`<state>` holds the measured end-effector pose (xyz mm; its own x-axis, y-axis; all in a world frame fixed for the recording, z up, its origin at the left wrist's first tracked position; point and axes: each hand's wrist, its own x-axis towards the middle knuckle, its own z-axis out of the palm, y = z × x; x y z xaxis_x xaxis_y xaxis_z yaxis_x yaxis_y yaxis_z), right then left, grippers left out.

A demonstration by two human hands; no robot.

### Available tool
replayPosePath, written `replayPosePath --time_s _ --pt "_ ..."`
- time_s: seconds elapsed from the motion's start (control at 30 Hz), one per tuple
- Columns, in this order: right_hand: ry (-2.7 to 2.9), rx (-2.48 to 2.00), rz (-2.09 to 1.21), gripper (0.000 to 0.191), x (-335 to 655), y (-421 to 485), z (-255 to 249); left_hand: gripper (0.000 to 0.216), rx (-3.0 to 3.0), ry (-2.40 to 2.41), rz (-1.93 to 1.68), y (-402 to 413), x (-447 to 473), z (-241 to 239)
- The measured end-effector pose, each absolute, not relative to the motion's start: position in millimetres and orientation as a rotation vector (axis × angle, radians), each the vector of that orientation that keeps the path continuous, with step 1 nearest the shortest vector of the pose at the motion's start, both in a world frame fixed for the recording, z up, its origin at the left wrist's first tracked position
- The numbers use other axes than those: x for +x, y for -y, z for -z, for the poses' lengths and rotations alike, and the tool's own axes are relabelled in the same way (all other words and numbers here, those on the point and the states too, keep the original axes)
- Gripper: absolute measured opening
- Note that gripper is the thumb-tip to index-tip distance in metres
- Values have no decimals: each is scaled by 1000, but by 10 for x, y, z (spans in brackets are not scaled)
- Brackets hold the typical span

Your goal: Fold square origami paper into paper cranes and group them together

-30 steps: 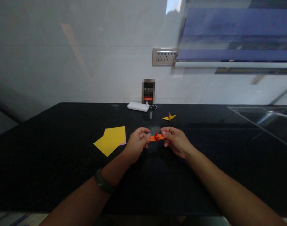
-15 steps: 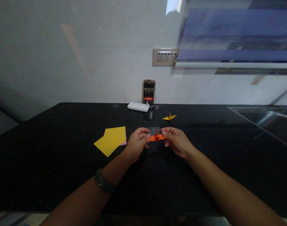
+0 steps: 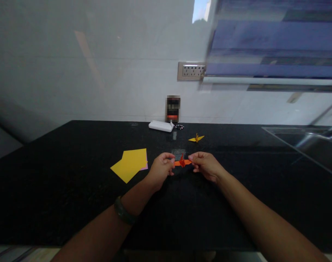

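A small orange folded paper crane (image 3: 182, 162) is stretched between my two hands just above the black countertop (image 3: 73, 203). My left hand (image 3: 162, 168) pinches its left wing tip with thumb and fingers closed. On the other side, my right hand (image 3: 205, 166) pinches the right wing tip the same way. A dark band sits on my left wrist.
Yellow paper sheets (image 3: 130, 164) with a pink sheet under them lie left of my hands. A finished yellow paper crane (image 3: 196, 138) stands behind. At the wall are a white box (image 3: 160, 126), a dark small pack (image 3: 172, 108) and a socket plate (image 3: 191, 71). A sink (image 3: 307, 142) lies right.
The hands and the orange crane have stayed together; the view has shifted slightly so they sit a little lower in the picture. The grip is unchanged.
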<state>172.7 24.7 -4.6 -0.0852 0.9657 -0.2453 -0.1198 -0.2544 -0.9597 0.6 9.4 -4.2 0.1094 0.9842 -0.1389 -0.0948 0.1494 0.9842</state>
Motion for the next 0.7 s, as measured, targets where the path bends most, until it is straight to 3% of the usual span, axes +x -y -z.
replayPosePath --time_s 0.33,0.7 --pt "1024 -1362 -1439 3 2121 -487 -74 17 989 -1155 -1101 -115 -3 -6" --pt "1107 -1549 -1096 16 3127 -1154 -228 19 999 -1194 -1063 -125 -15 -10"
